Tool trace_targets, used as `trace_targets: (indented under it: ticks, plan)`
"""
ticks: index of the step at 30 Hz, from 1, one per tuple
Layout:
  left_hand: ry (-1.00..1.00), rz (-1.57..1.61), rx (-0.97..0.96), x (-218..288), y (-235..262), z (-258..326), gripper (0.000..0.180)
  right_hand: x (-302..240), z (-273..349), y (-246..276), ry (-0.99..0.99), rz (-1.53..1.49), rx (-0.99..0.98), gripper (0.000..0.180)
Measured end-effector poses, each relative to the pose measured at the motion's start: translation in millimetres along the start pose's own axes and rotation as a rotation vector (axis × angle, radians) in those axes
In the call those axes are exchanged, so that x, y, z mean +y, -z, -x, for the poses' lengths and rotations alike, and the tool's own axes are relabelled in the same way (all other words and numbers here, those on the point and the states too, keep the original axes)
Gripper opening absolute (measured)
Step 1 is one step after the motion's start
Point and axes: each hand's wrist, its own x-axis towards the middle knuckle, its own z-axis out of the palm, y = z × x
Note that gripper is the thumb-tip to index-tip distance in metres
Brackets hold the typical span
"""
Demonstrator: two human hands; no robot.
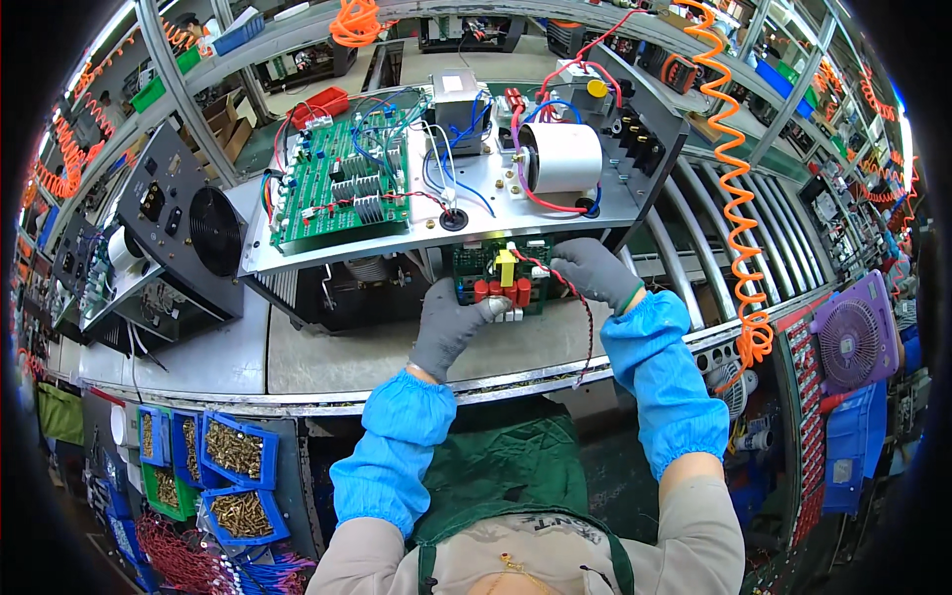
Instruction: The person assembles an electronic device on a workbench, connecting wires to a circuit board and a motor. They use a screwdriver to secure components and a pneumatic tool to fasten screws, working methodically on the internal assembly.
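Observation:
A small green circuit board (478, 260) with a yellow transformer and several red capacitors is held between my two gloved hands, just under the front edge of a metal chassis (526, 224). My left hand (451, 322), in a grey glove, grips its left side, thumb across the front by the red parts. My right hand (593, 273), also gloved, closes on its right side near a white connector. From the board a twisted red-and-black wire (585, 317) hangs down to the right. On the chassis sit a large green circuit board (322, 198), a metal-cased transformer (459, 109) and a white cylinder (567, 157).
Left of the chassis stands another dark unit with a fan (214, 226). Metal rollers (734, 243) run to the right, with an orange coiled hose (734, 178) hanging over them. Blue bins of brass fasteners (238, 451) sit at lower left, and a purple fan (855, 337) at right.

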Motion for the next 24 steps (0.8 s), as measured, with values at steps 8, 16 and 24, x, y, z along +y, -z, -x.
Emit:
trace_targets:
  ticks: [8, 16, 24]
  plan:
    - [-0.056, -0.381, 0.2, -6.0, -18.3, 2.6, 0.052, 6.6, 0.0, -6.0, -0.232, -0.378, 0.015, 0.041]
    - [-0.323, -0.847, 0.194, 22.0, -10.1, 16.1, 0.042, 72.7, -9.8, -61.4, 0.033, -0.335, 0.134, 0.029]
    - [-0.219, -0.86, 0.135, 37.0, -11.1, 30.5, 0.041, 56.3, -8.3, -66.1, -0.239, -0.901, 0.253, 0.013]
